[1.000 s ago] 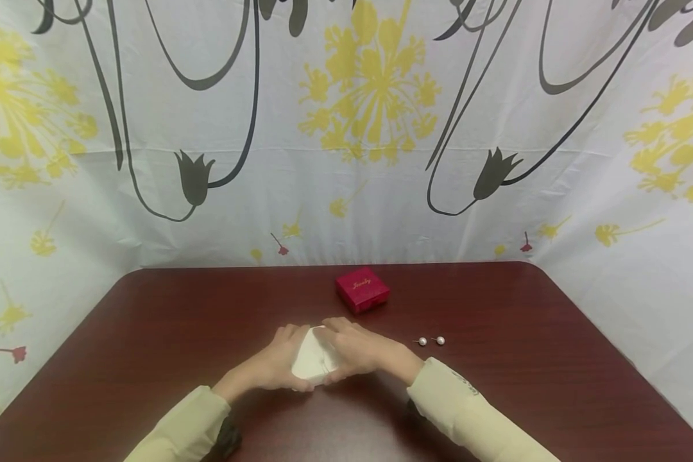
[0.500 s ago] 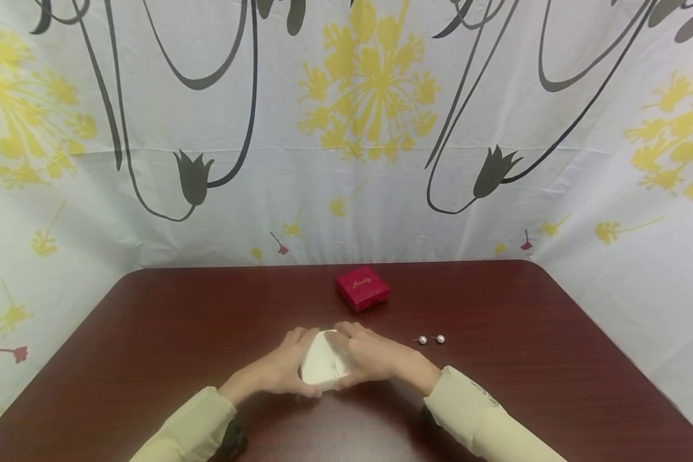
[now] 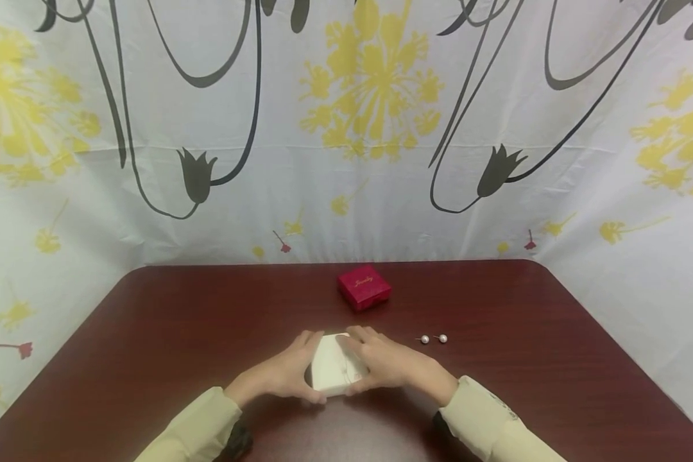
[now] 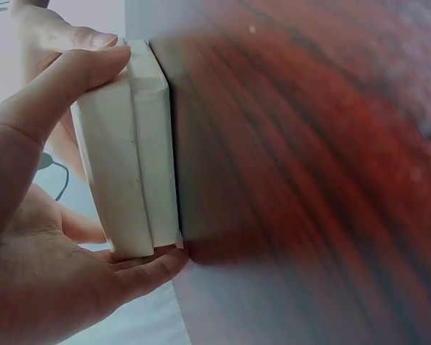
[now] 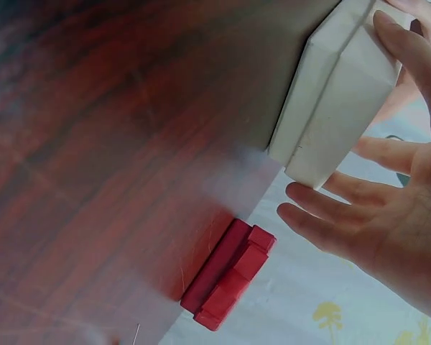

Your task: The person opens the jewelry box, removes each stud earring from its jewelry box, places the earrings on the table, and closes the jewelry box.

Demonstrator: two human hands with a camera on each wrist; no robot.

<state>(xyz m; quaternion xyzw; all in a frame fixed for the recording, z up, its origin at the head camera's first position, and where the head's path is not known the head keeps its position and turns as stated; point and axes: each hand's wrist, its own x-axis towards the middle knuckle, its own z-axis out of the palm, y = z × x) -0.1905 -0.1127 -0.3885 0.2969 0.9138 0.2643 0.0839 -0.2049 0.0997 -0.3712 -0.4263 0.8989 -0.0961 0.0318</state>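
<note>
A white lidded box [image 3: 332, 369] lies on the dark red-brown table, between my two hands in the head view. My left hand [image 3: 285, 373] grips its left side, with the thumb at the near corner and the fingers at the far one. On the opposite side my right hand [image 3: 387, 360] holds it likewise, its fingers covering part of the lid. The seam between lid and base shows along the white box [image 4: 118, 165] in the left wrist view. From the right wrist, the white box [image 5: 345, 100] rests with its base against the tabletop.
Behind the hands sits a red jewelry box [image 3: 364, 287] with gold lettering. Two pearl stud earrings [image 3: 425, 339] lie right of the right hand. A patterned white curtain [image 3: 346, 192] hangs beyond the table's back edge.
Both hands and the white box have shifted to the right and slightly nearer. More of the lid shows between the hands. The red box and the earrings have stayed put.
</note>
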